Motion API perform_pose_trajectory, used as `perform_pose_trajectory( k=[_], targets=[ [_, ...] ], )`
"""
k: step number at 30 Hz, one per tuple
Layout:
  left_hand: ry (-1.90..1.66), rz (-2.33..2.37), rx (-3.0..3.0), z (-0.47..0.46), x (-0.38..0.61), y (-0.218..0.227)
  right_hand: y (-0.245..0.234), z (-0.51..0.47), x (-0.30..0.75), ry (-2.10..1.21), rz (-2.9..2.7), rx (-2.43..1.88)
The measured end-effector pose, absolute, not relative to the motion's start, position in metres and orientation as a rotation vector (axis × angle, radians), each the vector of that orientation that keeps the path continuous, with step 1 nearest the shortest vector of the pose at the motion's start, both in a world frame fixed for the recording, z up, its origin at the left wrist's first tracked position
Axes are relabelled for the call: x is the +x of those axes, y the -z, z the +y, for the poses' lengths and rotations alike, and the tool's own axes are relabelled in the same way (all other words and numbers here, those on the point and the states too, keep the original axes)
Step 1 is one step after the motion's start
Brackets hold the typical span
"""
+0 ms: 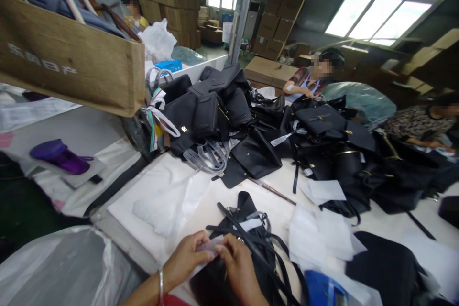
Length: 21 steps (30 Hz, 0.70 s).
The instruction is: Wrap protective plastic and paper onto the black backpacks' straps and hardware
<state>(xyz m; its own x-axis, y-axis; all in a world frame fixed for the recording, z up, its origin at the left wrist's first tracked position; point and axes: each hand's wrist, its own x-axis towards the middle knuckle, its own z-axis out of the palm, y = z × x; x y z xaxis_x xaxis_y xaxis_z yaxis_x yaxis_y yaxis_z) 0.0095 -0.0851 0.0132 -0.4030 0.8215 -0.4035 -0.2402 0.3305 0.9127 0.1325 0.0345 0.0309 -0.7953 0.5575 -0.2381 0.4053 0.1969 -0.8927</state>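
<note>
My left hand [186, 258] and my right hand [240, 267] meet at the bottom middle of the head view. Both pinch a small pale translucent piece [214, 247], perhaps a wrapper or tag, between their fingertips. A bangle circles my left wrist. Right under and beyond my hands lies a black handbag [247, 229] with long black straps spread over the white table [201, 210]. A crumpled clear plastic sheet [161, 205] lies on the table left of the bag.
A heap of black handbags [251, 124] covers the far table. White papers [322, 234] lie at right. A burlap-covered box [71, 62] hangs at upper left, a purple object [59, 155] sits below it. Two people [311, 79] work at the far right side.
</note>
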Motion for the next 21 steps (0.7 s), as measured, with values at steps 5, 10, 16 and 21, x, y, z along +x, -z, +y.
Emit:
perform_pose_trajectory(
  k=[5,10,16,21],
  targets=[
    [-1.296,1.531,0.517,-0.073,-0.006,-0.002,-0.017,0.045,0.113,-1.565,-2.496,-0.980],
    [-1.312,1.570,0.452,-0.074,-0.021,0.011,0.004,0.085,0.098,-1.129,-2.768,-1.001],
    [-1.347,1.557,0.397,-0.079,-0.034,0.021,0.034,0.120,0.091,-0.311,-3.097,-0.918],
    [-1.399,1.480,0.367,-0.082,-0.039,0.021,0.045,0.126,0.092,-0.483,-3.060,-0.949]
  ],
)
